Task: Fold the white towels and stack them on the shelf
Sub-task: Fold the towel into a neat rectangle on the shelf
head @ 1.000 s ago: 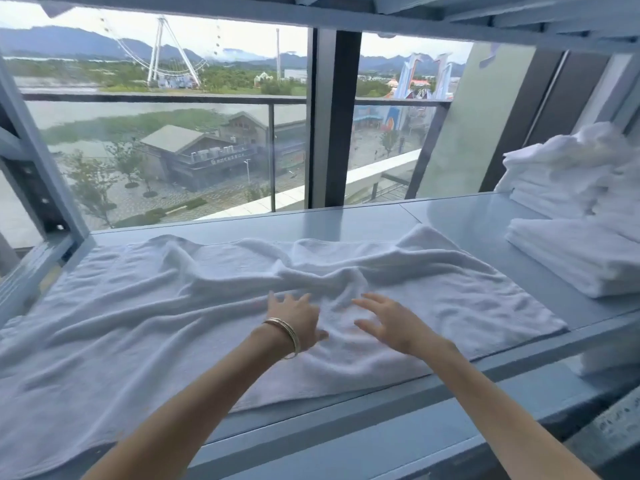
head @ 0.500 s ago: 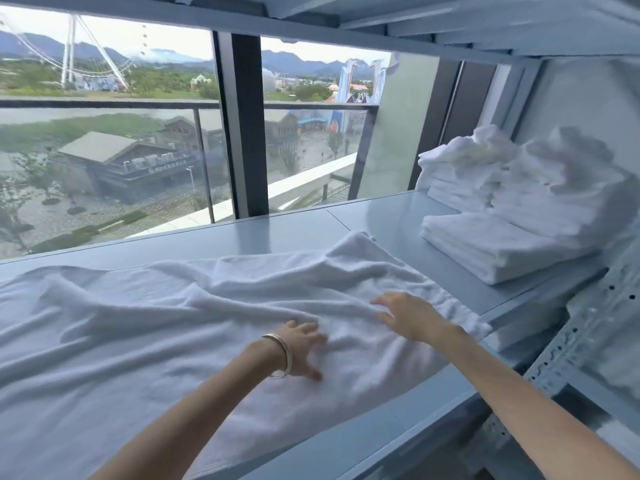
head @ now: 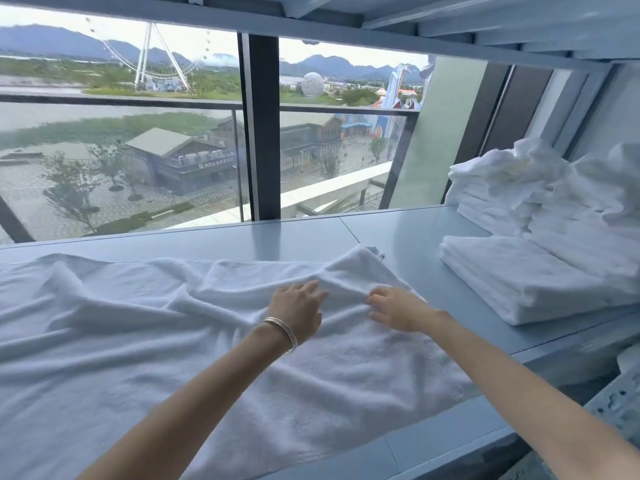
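A large white towel (head: 145, 334) lies spread and wrinkled across the grey-blue shelf (head: 408, 237). My left hand (head: 298, 308), with bracelets on the wrist, rests flat on the towel near its right end, fingers apart. My right hand (head: 394, 306) lies flat on the towel just to the right of it, fingers spread, close to the towel's right edge. Neither hand grips the cloth. A raised fold runs between the two hands towards the towel's far right corner (head: 370, 252).
Folded white towels (head: 526, 278) are stacked at the right end of the shelf, with crumpled white towels (head: 519, 174) piled behind and on top. A window with a railing (head: 138, 100) stands behind the shelf. Another shelf (head: 450, 22) hangs overhead.
Both hands have slid to the right and farther along the towel, towards its right end. The view has swung right, bringing the stacked towels closer.
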A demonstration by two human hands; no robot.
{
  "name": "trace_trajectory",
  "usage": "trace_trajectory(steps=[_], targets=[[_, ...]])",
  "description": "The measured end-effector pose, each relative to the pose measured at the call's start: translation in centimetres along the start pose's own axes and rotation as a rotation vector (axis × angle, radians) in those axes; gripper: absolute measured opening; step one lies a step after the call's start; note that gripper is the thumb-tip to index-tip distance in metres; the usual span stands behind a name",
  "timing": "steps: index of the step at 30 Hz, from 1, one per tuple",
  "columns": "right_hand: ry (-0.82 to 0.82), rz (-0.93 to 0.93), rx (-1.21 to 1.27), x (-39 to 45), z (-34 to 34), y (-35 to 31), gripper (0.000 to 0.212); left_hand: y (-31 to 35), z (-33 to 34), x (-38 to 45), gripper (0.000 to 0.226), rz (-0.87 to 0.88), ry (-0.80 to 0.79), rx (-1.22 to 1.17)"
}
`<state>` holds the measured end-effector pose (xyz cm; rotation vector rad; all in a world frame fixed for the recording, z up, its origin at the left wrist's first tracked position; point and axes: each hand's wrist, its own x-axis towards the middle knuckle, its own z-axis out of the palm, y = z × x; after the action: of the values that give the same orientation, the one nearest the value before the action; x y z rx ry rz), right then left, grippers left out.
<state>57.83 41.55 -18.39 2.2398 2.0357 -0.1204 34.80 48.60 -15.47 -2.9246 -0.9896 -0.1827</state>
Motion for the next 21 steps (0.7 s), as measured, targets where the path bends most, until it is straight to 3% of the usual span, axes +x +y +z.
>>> trace_trajectory(steps=[5,8,11,16,21], targets=[[0.074,-0.017,-0.133,-3.6,0.8,-0.7,0.047,1.3,2.9,3.6,0.068,-0.092,-0.064,-0.051],[0.023,0.043,-0.022,-4.7,0.4,-0.1,0.040,1.9,4.0,5.0,0.063,-0.120,-0.128,-0.101],[0.064,0.065,-0.007,-4.5,0.3,1.2,0.051,2.9,4.7,5.7,0.056,-0.081,-0.263,-0.089],[-0.138,0.075,0.089,-2.2,1.7,2.2,0.063,3.6,5.2,6.6,0.059,-0.091,-0.294,-0.093],[-0.237,0.183,0.133,2.3,0.6,5.1,0.068,3.6,4.7,5.6,0.057,-0.167,-0.201,-0.021]])
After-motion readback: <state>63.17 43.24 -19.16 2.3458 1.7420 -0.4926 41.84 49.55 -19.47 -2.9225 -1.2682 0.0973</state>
